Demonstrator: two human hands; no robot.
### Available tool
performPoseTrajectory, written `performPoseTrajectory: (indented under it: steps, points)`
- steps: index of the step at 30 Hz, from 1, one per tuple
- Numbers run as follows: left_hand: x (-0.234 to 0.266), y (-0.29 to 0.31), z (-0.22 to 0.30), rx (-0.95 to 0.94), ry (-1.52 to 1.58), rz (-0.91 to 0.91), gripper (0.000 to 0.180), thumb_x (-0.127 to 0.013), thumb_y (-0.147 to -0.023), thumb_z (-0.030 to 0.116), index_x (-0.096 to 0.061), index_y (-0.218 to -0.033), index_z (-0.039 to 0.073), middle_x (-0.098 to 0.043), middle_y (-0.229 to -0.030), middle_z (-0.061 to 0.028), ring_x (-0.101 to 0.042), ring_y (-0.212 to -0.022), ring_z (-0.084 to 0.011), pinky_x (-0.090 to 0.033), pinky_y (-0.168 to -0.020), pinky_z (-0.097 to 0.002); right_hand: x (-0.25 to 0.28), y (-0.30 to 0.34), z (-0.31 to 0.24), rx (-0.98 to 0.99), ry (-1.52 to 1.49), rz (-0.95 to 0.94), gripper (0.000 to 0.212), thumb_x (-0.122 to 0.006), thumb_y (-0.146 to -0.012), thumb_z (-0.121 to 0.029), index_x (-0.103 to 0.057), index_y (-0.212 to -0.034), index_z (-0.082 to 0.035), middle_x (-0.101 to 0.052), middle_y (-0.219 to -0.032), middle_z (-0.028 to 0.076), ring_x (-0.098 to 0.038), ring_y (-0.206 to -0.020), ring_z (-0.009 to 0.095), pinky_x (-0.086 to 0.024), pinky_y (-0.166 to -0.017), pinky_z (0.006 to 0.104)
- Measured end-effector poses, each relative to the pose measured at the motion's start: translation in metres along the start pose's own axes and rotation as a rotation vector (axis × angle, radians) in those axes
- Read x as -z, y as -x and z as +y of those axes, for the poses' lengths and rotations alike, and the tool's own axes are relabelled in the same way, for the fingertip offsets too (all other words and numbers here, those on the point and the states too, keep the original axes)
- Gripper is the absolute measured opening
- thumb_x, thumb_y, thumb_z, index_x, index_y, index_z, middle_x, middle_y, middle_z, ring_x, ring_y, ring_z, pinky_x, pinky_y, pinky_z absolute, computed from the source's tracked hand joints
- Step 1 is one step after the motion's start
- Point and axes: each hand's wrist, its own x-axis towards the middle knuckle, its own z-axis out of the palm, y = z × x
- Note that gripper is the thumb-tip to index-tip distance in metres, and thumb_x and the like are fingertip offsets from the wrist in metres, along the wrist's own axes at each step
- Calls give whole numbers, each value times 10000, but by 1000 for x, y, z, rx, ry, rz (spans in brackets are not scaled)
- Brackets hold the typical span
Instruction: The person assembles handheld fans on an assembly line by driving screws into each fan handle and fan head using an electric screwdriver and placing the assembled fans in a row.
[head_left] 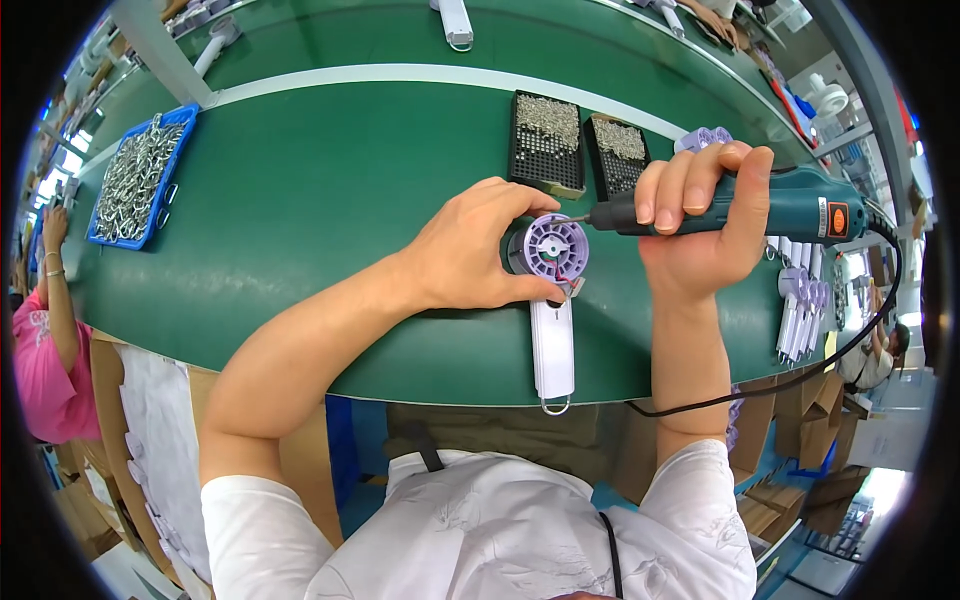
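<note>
Lying on the green table [350, 180], the fan [553, 325] has its round purple head [552, 245] away from the person and its white handle [554, 350] toward the near edge, a metal loop [556, 408] at the end. The head faces up, with thin wires [562, 276] showing inside. The left hand [465, 245] holds it from the left — fingers bent over the far side, thumb along the near side, spread about as wide as the head itself.

The right hand [705, 215] is wrapped around a dark green screwdriver [790, 205], fingers curled over the body and thumb pointing up. The screwdriver lies nearly level, its bit [573, 220] pointing left at the head's far rim — whether it touches a screw, I cannot tell. A black cord [780, 383] loops from its back end down below the table edge.

Just beyond stand two black trays [540, 168] of small screws. To the right lie more fans [795, 310] in a cluster; well off to the left is a blue bin [178, 160] of metal clips [138, 180]. Beyond that, a person in pink [60, 370] reaches toward the table.
</note>
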Motion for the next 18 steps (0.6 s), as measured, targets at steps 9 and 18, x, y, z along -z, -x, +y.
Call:
performPoseTrajectory:
  steps: [9,18]
  points:
    - [1,-4,-4,-229,75,186,272,-864,-739,59,-703,-952,5,-717,-1116,-134,-667,-1021,-284,-519,-878,-385,-1,4,1,31,-44,-99,361,-385,-1105,-360,-656,-1109,-121,-473,-655,-19,-418,-449,117,-410,-444,302]
    - [1,-3,-4,-191,106,174,142,-813,-755,-24,-718,-857,-1,-727,-1075,-122,-668,-1013,-278,-517,-879,-390,-1,6,-3,75,-28,-153,362,-360,-1112,-361,-626,-1104,-116,-485,-675,-13,-416,-449,120,-418,-447,301]
